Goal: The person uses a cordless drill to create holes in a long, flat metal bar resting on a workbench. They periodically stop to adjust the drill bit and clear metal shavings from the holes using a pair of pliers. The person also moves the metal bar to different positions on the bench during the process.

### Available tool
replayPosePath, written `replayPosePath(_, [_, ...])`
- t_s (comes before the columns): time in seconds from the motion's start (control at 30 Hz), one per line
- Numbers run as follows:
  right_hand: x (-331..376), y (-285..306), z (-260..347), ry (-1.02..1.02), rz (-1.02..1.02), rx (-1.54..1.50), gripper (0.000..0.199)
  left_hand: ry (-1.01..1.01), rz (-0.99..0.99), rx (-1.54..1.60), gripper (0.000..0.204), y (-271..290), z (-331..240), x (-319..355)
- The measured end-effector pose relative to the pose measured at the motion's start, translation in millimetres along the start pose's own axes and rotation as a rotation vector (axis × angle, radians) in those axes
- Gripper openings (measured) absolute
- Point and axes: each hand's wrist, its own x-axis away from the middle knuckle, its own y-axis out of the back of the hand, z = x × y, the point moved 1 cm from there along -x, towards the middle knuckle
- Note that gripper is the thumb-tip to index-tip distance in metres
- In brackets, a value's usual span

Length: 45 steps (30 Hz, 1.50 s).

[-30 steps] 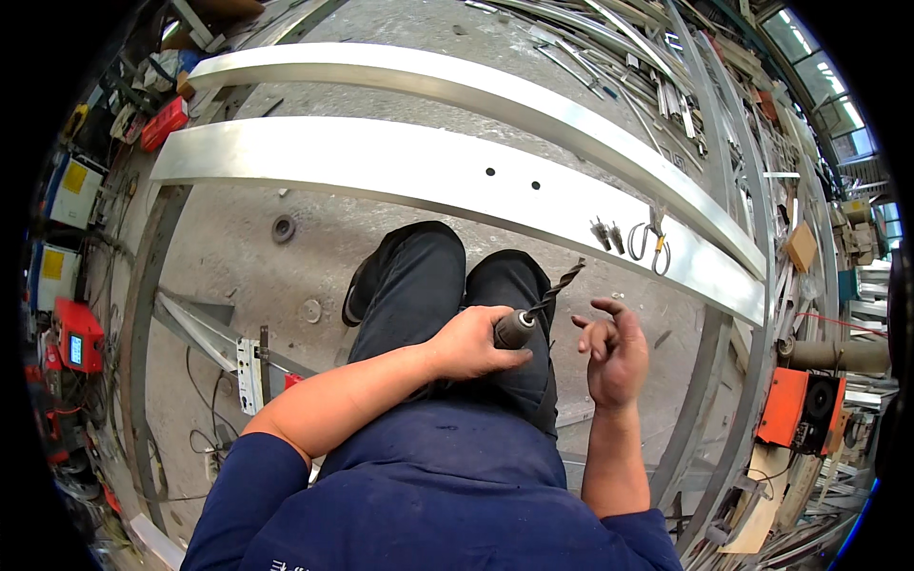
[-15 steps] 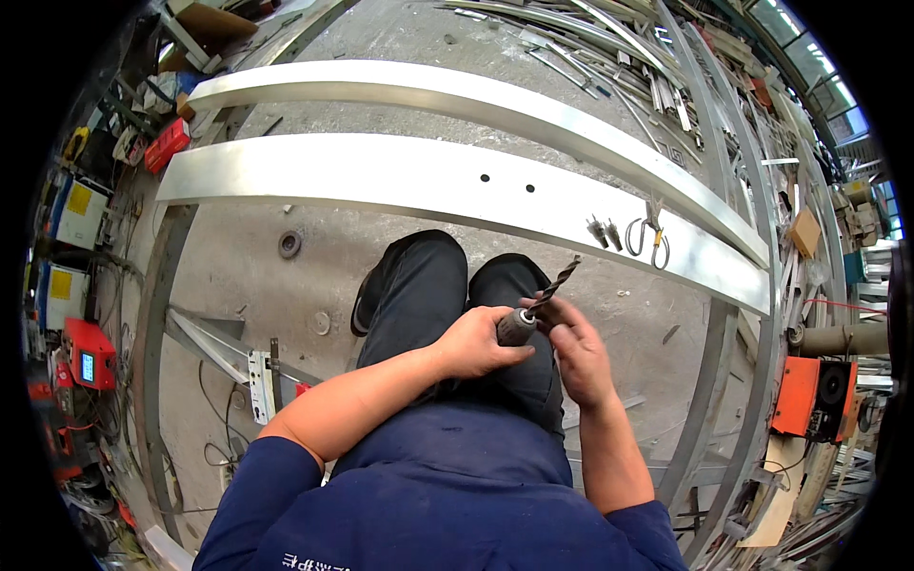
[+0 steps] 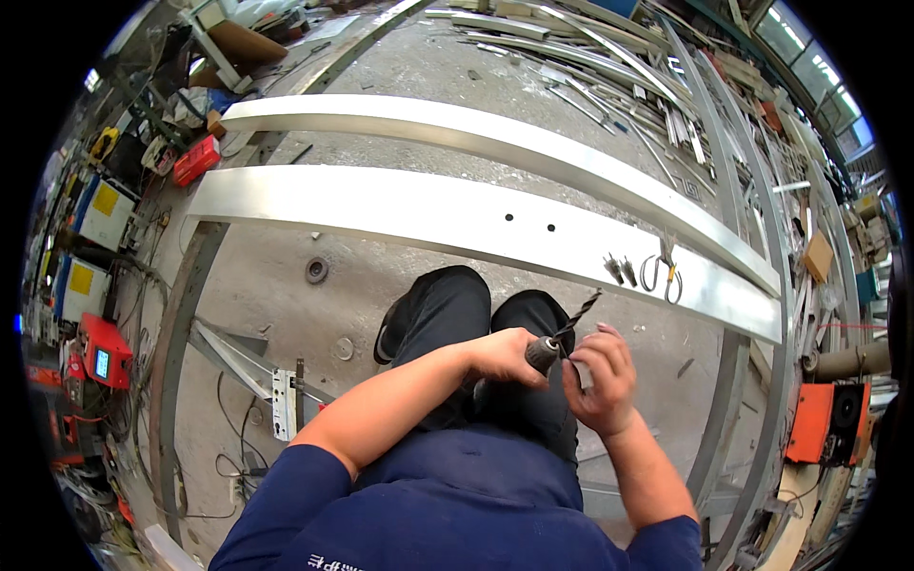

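My left hand (image 3: 501, 356) is wrapped round a dark drill chuck (image 3: 543, 355) above my lap. A long twist drill bit (image 3: 580, 317) sticks out of it, pointing up and to the right. Close beside the chuck is my right hand (image 3: 604, 383), its fingers curled in a pinch. Whatever it may hold is too small to make out. Ahead lies a wide silvery metal beam (image 3: 381, 203) with two dark round holes (image 3: 509, 218). On its right part rest two small dark cutter bits (image 3: 614, 269) and a pair of pliers with looped handles (image 3: 670, 276).
A second metal beam (image 3: 457, 122) lies behind the first; both rest across steel frame rails (image 3: 181, 333). Metal offcuts (image 3: 581, 67) are heaped at the far right. Red machines (image 3: 103, 350) stand left, with cables nearby, and an orange machine (image 3: 828, 419) stands right.
My right hand has drawn back from the bit, and its fingers have gone from spread to curled beside the chuck. The whole view has shifted, moving the scene slightly down and right.
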Motion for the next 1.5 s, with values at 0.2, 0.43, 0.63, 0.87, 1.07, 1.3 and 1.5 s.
replayPosePath(0.2, [-17.8, -16.7, -9.6, 0.476, 0.455, 0.694, 0.022, -0.146, 0.083, 0.154, 0.025, -14.8, 13.2, -29.8])
replayPosePath(0.43, [-44.4, -36.2, -31.9, 0.208, 1.029, 0.581, 0.015, -0.018, -0.191, 0.009, 0.021, -32.7, 12.3, -43.0])
replayPosePath(0.63, [-45.9, -22.2, -25.9, 0.381, 0.799, 0.623, 0.015, -0.091, -0.224, 0.069, 0.02, -32.0, 18.5, -43.0])
replayPosePath(0.87, [-41.3, -35.3, -35.4, 0.526, 0.705, 0.768, 0.02, -0.018, -0.254, -0.019, 0.021, -31.2, 18.5, -45.8])
replayPosePath(1.07, [-43.2, -38.4, -28.5, 0.2, 1.103, 0.604, 0.016, 0.118, -0.323, -0.325, 0.032, -46.9, 34.1, -52.9])
replayPosePath(1.3, [-20.3, -30.9, -40.1, 0.387, 0.711, 0.707, 0.011, -0.048, -0.212, 0.073, 0.024, -39.6, 21.7, -50.4])
replayPosePath(1.5, [-43.2, -38.3, -32.1, 0.204, 1.205, 0.65, 0.014, 0.083, -0.265, 0.007, 0.02, -46.3, 25.8, -49.3])
